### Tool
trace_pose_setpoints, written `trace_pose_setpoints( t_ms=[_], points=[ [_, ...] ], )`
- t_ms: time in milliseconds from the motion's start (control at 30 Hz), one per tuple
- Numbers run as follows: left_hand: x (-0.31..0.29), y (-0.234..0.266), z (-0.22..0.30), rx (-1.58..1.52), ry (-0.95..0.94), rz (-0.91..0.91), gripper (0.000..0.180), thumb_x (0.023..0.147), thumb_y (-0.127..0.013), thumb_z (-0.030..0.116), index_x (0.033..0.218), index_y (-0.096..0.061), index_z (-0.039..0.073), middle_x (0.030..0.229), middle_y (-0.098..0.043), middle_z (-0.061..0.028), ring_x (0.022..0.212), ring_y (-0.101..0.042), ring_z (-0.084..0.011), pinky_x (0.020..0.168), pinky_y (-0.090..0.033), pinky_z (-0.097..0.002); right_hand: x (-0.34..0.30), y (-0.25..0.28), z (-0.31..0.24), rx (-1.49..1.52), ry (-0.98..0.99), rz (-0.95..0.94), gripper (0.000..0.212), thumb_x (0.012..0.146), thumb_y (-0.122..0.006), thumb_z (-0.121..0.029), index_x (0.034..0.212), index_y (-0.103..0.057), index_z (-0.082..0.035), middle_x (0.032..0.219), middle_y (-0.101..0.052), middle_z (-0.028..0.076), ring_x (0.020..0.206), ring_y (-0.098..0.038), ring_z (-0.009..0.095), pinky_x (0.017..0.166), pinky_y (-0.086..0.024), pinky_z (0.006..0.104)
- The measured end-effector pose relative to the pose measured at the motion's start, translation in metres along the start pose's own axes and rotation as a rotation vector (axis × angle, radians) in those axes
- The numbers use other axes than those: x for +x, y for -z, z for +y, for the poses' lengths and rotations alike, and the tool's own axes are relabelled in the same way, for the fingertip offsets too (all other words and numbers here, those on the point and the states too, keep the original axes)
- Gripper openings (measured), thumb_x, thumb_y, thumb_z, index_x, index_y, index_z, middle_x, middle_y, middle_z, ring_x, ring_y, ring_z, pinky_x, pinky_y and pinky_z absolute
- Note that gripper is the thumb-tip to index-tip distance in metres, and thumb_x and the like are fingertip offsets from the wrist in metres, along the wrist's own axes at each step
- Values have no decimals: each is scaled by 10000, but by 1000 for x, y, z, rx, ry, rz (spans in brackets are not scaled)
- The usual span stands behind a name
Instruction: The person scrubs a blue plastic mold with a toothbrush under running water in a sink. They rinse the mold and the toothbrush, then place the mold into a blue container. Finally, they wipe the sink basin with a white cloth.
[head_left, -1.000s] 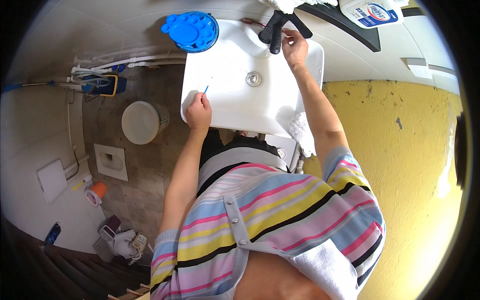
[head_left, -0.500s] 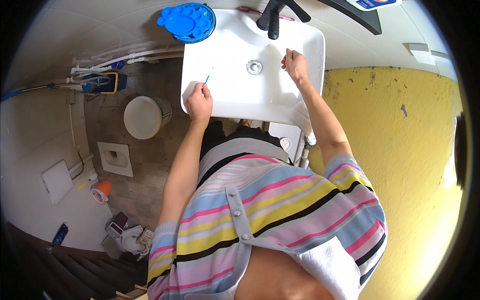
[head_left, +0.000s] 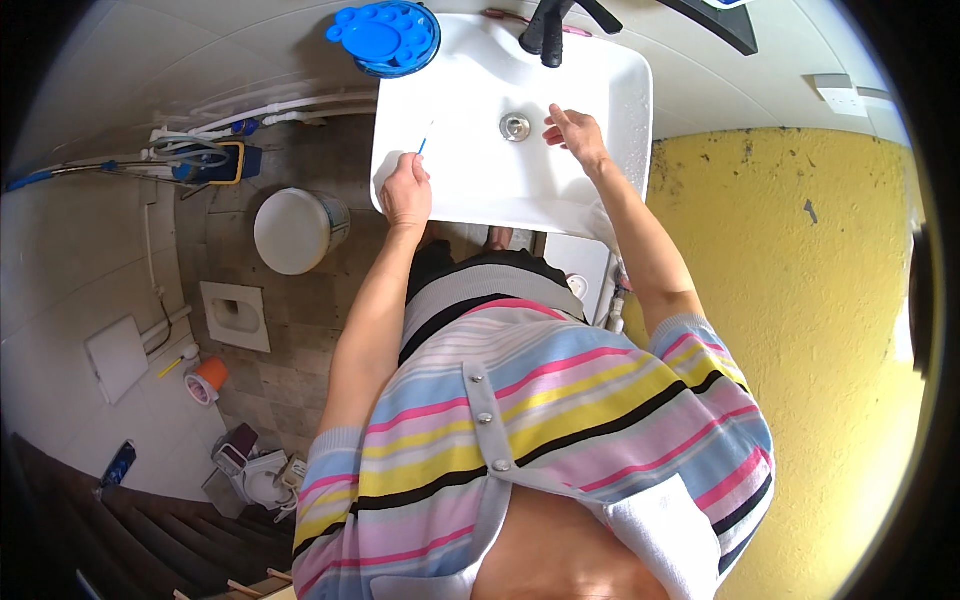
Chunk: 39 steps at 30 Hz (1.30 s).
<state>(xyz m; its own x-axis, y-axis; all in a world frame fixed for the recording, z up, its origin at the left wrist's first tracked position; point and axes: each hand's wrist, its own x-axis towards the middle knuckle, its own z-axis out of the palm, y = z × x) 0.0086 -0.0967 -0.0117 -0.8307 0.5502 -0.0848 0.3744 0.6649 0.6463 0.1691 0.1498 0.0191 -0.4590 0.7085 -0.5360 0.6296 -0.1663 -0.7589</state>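
My left hand (head_left: 407,190) is closed at the left front rim of the white sink (head_left: 470,190). It pinches a slim blue paintbrush (head_left: 423,142), whose pale end points up over the sink's left side. Over the basin, just right of the metal drain (head_left: 515,127), my right hand (head_left: 578,137) hangs with its fingers apart and nothing in them. Water drops dot the sink's right wall. A blue paint palette (head_left: 378,38) with round wells rests on top of a round blue container at the sink's back left corner.
A black faucet (head_left: 548,40) stands at the sink's back edge, with a thin pinkish stick lying behind it. Below left, a white bucket (head_left: 291,231) stands on the floor near a squat toilet (head_left: 235,316). A yellow wall (head_left: 770,300) bounds the right side.
My right hand has moved slightly left toward the drain, and its curled fingers have spread. The left hand keeps the paintbrush. The whole view has shifted a little.
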Motion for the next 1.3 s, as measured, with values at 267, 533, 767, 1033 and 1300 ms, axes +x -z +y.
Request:
trace_pose_setpoints(
  t_ms=[267, 533, 767, 1033, 1300],
  points=[
    [1, 3, 0, -52, -39, -12, 239, 984, -407, 237, 1045, -590, 96, 716, -676, -59, 718, -647, -286, 688, -469, -392, -1, -6, 14, 484, -39, 195, 219, 857, -401, 33, 894, -616, 58, 907, -652, 175, 804, -659, 210, 658, -552, 309],
    [16, 12, 1, -622, 167, -178, 253, 1014, -389, 230, 953, -552, 48, 629, -561, -8, 552, -443, -69, 529, -365, -235, -20, 3, 0, 348, 160, 279, 375, 865, -515, -72, 1204, -467, 81, 1126, -570, 202, 818, -663, 231, 707, -531, 322],
    [38, 37, 42, -736, 66, 198, 325, 910, -623, 313, 770, -542, 31, 602, -549, 1, 568, -492, -87, 550, -387, -252, -23, -16, 18, -413, 378, 72, 278, 877, -513, -32, 1144, -558, 32, 978, -650, 180, 735, -673, 195, 646, -521, 305],
    [156, 64, 30, -523, 468, 241, 911, 615, -826, 534, 1220, -491, -60, 1027, -604, -131, 969, -578, -244, 902, -455, -371, -79, -22, 20, 133, 255, 71, 206, 891, -522, -30, 1055, -590, 74, 865, -663, 122, 708, -670, 163, 593, -518, 271],
    [218, 43, 16, -797, 722, -17, 590, 463, -924, 403, 858, -636, 73, 756, -526, -22, 548, -373, -116, 477, -324, -269, -105, -25, 54, 248, 116, 106, 200, 917, -509, -75, 1056, -601, 37, 878, -667, 95, 720, -667, 158, 590, -512, 261]
  ],
)
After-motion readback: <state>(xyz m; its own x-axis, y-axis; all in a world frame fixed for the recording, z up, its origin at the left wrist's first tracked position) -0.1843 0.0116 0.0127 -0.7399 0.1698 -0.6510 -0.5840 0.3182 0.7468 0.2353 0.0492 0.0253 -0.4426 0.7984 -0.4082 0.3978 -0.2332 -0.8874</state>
